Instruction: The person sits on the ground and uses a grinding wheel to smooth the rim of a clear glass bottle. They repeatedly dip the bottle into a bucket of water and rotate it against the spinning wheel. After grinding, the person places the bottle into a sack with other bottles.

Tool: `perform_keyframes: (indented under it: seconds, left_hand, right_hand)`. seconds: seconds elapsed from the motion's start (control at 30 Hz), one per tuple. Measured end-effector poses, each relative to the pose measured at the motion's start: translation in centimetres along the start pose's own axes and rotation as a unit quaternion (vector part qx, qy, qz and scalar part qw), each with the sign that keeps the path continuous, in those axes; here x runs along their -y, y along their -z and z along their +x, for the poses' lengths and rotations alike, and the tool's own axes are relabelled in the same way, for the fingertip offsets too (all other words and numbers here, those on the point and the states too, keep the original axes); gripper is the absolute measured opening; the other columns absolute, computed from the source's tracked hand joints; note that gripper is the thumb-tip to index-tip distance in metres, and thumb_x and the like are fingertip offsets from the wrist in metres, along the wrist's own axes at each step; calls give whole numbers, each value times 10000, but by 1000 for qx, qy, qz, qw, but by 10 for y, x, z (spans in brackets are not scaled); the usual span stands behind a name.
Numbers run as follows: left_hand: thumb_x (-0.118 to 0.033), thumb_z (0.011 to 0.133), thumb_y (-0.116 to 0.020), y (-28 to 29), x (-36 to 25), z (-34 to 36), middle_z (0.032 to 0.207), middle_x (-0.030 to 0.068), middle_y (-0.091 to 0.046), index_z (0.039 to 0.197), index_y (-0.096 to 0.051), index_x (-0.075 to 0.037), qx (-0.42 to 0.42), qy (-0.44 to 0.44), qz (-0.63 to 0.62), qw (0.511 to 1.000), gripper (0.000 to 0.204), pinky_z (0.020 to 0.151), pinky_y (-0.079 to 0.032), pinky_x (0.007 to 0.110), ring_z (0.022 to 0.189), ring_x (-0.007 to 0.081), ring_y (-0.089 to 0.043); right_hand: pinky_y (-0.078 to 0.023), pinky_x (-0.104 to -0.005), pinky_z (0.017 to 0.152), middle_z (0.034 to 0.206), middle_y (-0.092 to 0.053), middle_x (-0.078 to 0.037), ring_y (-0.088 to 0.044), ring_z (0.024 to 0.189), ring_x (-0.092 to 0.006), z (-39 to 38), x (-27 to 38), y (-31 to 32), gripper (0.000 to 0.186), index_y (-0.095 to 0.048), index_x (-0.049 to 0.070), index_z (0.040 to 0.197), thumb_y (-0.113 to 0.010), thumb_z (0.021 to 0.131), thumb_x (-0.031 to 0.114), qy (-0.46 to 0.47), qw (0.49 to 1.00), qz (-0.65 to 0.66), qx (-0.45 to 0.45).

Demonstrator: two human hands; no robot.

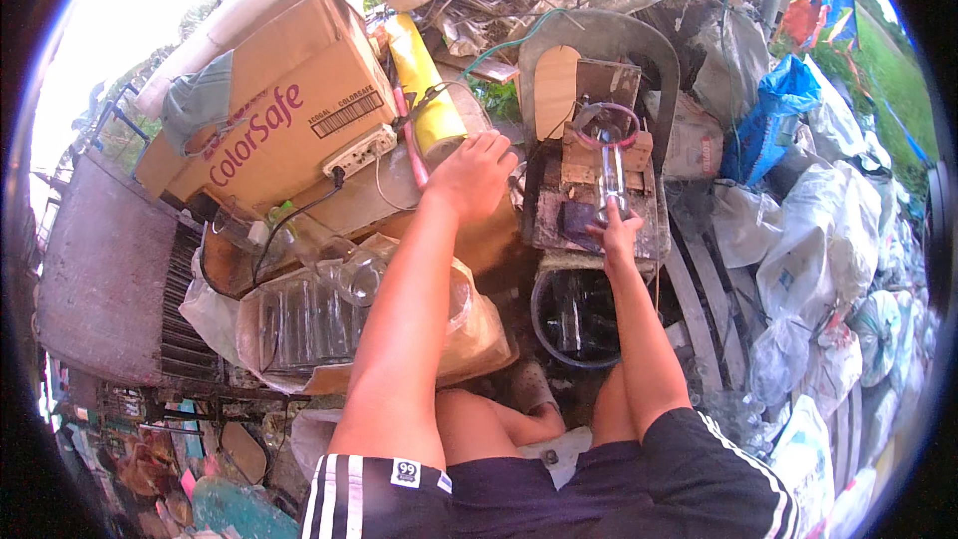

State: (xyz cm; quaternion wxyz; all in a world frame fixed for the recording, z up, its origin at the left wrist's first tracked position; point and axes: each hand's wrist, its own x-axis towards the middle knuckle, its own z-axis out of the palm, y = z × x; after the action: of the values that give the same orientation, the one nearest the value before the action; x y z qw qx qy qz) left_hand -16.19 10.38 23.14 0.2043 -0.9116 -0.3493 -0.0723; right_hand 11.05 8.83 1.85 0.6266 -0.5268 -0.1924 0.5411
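A smooth, glossy finish is shown by the clear cylinder [612,178], though whether it is glass or plastic cannot be told. Matt cardboard is seen in the large box [274,70], and creased brown paper in the sack [486,337]. A shiny, smooth surface is presented by the yellow roll [423,90]. The power strip [359,151] is made of pale plastic, the chair back [660,50] of dull grey plastic. Rough wood is recognised in the block [642,153]. Wrinkled, glossy plastic is displayed by the blue bag [788,100].
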Motion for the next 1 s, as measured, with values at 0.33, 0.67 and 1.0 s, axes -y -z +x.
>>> perform_keyframes:
  seconds: [0.33,0.67,1.0]
  left_hand:
    - [-210,906,-635,11,-5,0,1373,185,-534,1234,-576,-35,24,44,8,999,377,1111,-412,500,1288,359,-520]
    - [-135,844,-641,13,-3,2,1184,207,-545,1114,-568,-1,13,41,-16,999,309,1034,-472,481,1157,386,-548]
    - [-139,848,-633,12,3,35,1073,171,-568,991,-570,-43,-24,59,-64,996,184,960,-469,513,1102,377,-578]
  right_hand:
    - [-613,-349,627,1317,-523,-212,-654,1006,-268,-2,2,-9,763,-234,55,1434,-716,1003,460,76,989,-103,-72]
    - [-596,-425,700,1196,-639,-204,-704,957,-271,-10,9,-1,852,-260,69,1511,-577,1005,677,-85,996,-26,22]
    - [-638,-412,685,1304,-565,-264,-715,939,-319,-6,-1,-6,849,-235,-12,1464,-664,1000,555,-27,997,64,27]
